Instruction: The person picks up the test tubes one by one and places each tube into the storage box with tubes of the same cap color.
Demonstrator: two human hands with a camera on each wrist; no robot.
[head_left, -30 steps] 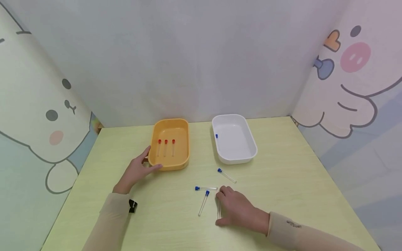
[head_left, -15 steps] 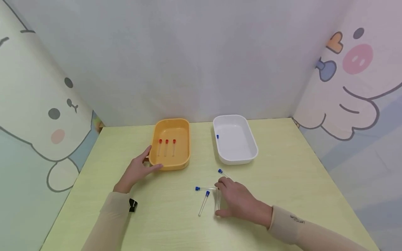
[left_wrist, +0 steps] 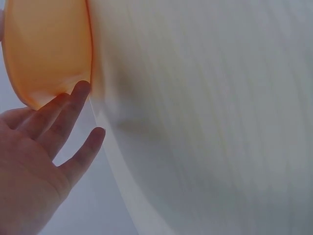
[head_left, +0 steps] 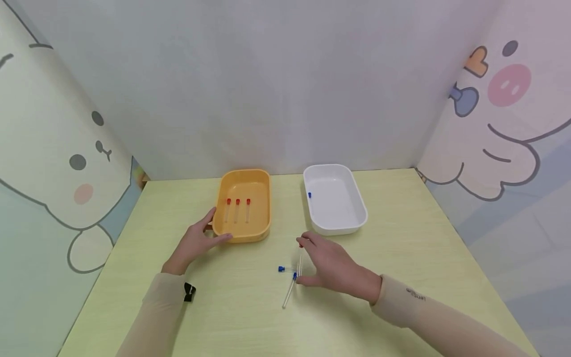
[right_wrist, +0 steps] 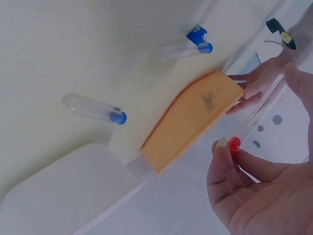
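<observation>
My right hand (head_left: 332, 265) pinches a clear test tube with a red cap (right_wrist: 234, 143) end to end, thumb at one end and fingertips at the capped end, above the table. Below it lie a blue-capped test tube (head_left: 289, 293) and another blue-capped tube (head_left: 281, 269). A third blue-capped tube (right_wrist: 93, 108) shows in the right wrist view; the right hand hides it in the head view. My left hand (head_left: 192, 248) touches the near left corner of the orange tray (head_left: 269, 198), fingers fairly straight. Several details of its contact are unclear.
Three red-capped tubes (head_left: 237, 210) lie side by side in the orange tray. To its right stands a white tray (head_left: 363, 213) with a blue-capped tube (head_left: 310, 195) along its left wall. A pale wall (head_left: 281, 99) rises behind the table (head_left: 223, 317).
My right hand has lifted the red-capped tube off the table and moved it up and left, toward the orange tray. The left hand has stayed at the tray.
</observation>
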